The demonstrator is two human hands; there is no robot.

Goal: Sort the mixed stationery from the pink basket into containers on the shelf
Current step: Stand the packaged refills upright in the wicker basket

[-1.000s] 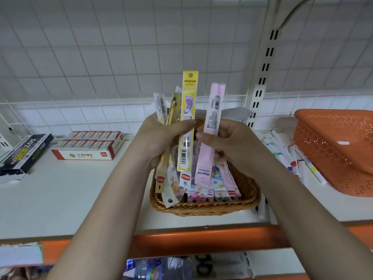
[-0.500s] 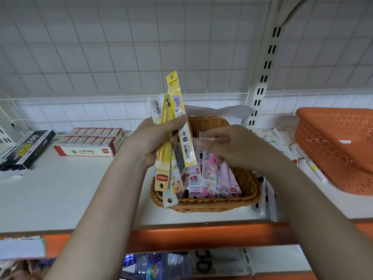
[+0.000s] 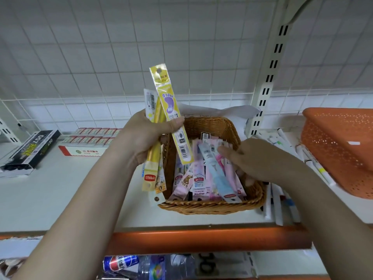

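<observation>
Head view: woven wicker basket [image 3: 212, 205] on the white shelf [image 3: 60, 199] holds flat, glossy pen packets [image 3: 198, 178]. Left hand [image 3: 145, 136] grips a yellow packet bundle [image 3: 171, 118]; right hand [image 3: 256, 158], fingers relaxed, touches packets inside.

A wicker basket [image 3: 210, 204] (brown, rectangular) sits at the shelf's front edge, holding pastel pen packets [image 3: 198, 178]; several yellow packets [image 3: 171, 116] stand tilted above its left rim.
</observation>
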